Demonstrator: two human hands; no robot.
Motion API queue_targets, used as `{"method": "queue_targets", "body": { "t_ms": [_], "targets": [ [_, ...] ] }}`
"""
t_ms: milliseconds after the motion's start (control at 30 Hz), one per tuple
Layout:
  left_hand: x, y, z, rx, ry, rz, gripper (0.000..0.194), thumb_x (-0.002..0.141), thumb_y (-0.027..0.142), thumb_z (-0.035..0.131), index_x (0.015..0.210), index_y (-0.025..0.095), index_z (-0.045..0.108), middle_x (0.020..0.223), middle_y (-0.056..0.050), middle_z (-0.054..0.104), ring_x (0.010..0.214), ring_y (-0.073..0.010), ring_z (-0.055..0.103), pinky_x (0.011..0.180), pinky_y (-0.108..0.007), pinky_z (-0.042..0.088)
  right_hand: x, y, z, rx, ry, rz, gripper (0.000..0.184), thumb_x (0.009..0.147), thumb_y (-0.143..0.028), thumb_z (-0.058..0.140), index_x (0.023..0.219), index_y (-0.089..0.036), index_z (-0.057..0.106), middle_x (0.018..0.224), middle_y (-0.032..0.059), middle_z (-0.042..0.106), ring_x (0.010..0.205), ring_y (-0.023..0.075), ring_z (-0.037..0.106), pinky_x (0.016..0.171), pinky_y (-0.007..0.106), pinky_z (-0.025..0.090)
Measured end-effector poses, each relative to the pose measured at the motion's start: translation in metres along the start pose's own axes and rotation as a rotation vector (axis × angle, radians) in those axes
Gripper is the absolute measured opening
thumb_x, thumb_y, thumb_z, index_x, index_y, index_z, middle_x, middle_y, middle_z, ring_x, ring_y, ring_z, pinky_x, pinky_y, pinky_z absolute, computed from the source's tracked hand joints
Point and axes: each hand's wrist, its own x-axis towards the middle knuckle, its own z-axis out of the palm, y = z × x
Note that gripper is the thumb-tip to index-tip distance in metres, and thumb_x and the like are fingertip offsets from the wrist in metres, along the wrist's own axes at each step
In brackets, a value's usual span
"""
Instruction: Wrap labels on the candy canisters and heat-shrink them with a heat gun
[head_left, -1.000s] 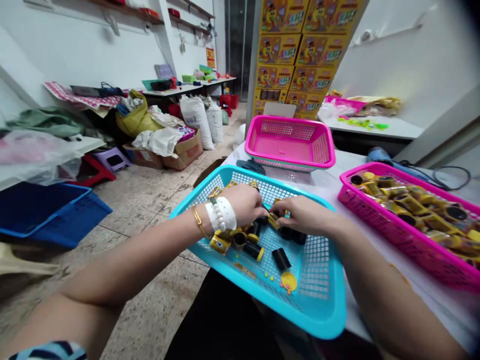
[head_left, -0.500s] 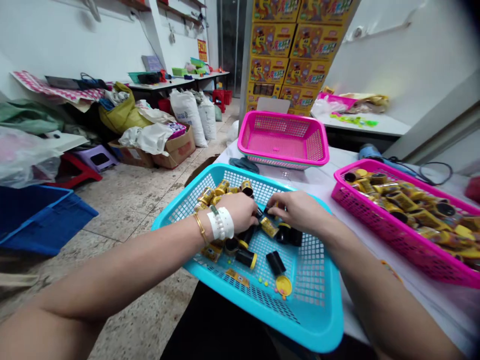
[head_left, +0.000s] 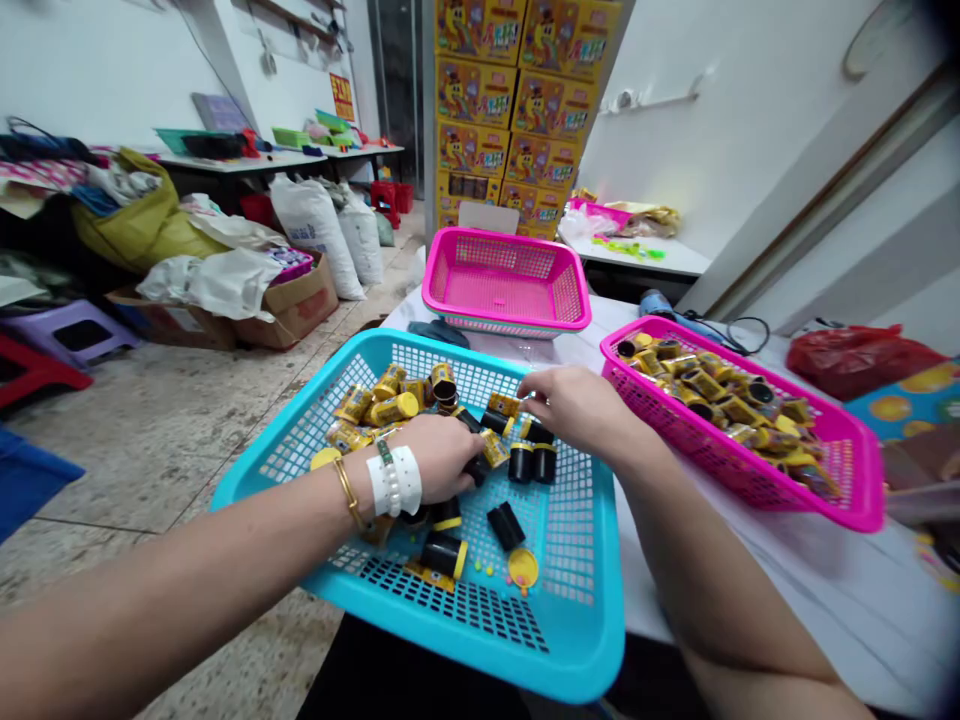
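Observation:
A turquoise mesh basket holds small black canisters with yellow lids, some in yellow printed wrappers. Inside it, my left hand curls its fingers over a black canister; the fingertips are partly hidden. At the basket's far right side, my right hand has its thumb and fingers slightly apart, beside a wrapped canister. Two black canisters stand together below it. Closer to me lie a black canister, a loose yellow lid and several small coloured beads.
A pink basket full of wrapped canisters stands on the white table to the right. Behind the turquoise basket is another pink basket. Stacked yellow cartons rise at the back. Sacks and a cardboard box stand on the floor.
The view has swung to the right. My right hand has lifted away from the canisters towards the basket's far right rim. My left hand stays low among the canisters.

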Motion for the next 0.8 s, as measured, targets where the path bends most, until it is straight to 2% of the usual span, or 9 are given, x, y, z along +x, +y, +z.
{"method": "queue_targets", "body": {
  "t_ms": [67, 200, 400, 500, 600, 667, 800],
  "targets": [
    [0.000, -0.002, -0.001, -0.062, 0.033, 0.012, 0.031, 0.080, 0.037, 0.065, 0.105, 0.019, 0.073, 0.091, -0.013, 0.073, 0.085, -0.0314, 0.070, 0.069, -0.037, 0.052, 0.001, 0.001, 0.001, -0.041, 0.016, -0.020, 0.025, 0.091, -0.027, 0.055, 0.108, -0.024, 0.073, 0.094, 0.0086, 0.075, 0.087, 0.0229, 0.067, 0.068, 0.030, 0.043],
    [0.003, -0.007, -0.006, -0.160, 0.078, -0.038, 0.029, 0.080, 0.044, 0.067, 0.099, 0.023, 0.076, 0.080, -0.009, 0.073, 0.078, -0.0277, 0.069, 0.065, -0.034, 0.049, 0.006, -0.005, 0.013, -0.174, -0.072, -0.125, 0.025, 0.093, -0.021, 0.051, 0.108, -0.022, 0.071, 0.092, 0.0094, 0.073, 0.083, 0.0212, 0.067, 0.061, 0.028, 0.038],
    [0.009, -0.013, -0.010, -0.183, 0.177, -0.133, 0.030, 0.085, 0.043, 0.062, 0.096, 0.021, 0.077, 0.080, -0.010, 0.073, 0.078, -0.0258, 0.067, 0.065, -0.033, 0.046, 0.013, -0.001, 0.031, -0.219, -0.152, -0.280, 0.026, 0.092, -0.017, 0.049, 0.102, -0.024, 0.072, 0.088, 0.0071, 0.069, 0.071, 0.0179, 0.064, 0.051, 0.028, 0.028],
    [0.010, -0.015, -0.008, -0.192, 0.217, -0.133, 0.030, 0.087, 0.043, 0.060, 0.097, 0.020, 0.077, 0.080, -0.010, 0.073, 0.076, -0.0234, 0.067, 0.069, -0.033, 0.046, 0.013, 0.003, 0.033, -0.221, -0.150, -0.328, 0.038, 0.093, -0.016, 0.047, 0.120, -0.031, 0.068, 0.088, 0.0064, 0.069, 0.071, 0.0185, 0.064, 0.052, 0.028, 0.027],
    [0.010, -0.016, -0.007, -0.203, 0.250, -0.110, 0.030, 0.088, 0.041, 0.060, 0.096, 0.018, 0.077, 0.080, -0.010, 0.073, 0.076, -0.0213, 0.066, 0.071, -0.032, 0.046, 0.011, 0.004, 0.034, -0.253, -0.188, -0.300, 0.048, 0.093, -0.016, 0.045, 0.133, -0.038, 0.061, 0.086, 0.0062, 0.071, 0.073, 0.0209, 0.065, 0.053, 0.028, 0.029],
    [0.011, -0.016, -0.008, -0.206, 0.256, -0.101, 0.030, 0.088, 0.041, 0.061, 0.093, 0.016, 0.077, 0.080, -0.010, 0.073, 0.076, -0.0209, 0.065, 0.071, -0.032, 0.045, 0.010, 0.003, 0.034, -0.248, -0.233, -0.225, 0.042, 0.093, -0.020, 0.046, 0.126, -0.037, 0.068, 0.086, 0.0080, 0.073, 0.075, 0.0237, 0.066, 0.055, 0.029, 0.032],
    [0.012, -0.016, -0.009, -0.240, 0.270, -0.113, 0.028, 0.086, 0.040, 0.065, 0.090, 0.016, 0.078, 0.079, -0.010, 0.072, 0.077, -0.0206, 0.063, 0.072, -0.032, 0.044, 0.011, 0.002, 0.036, -0.203, -0.252, -0.112, 0.028, 0.090, -0.025, 0.053, 0.100, -0.024, 0.079, 0.082, 0.0133, 0.074, 0.073, 0.0277, 0.067, 0.056, 0.032, 0.039]
  ]
}}
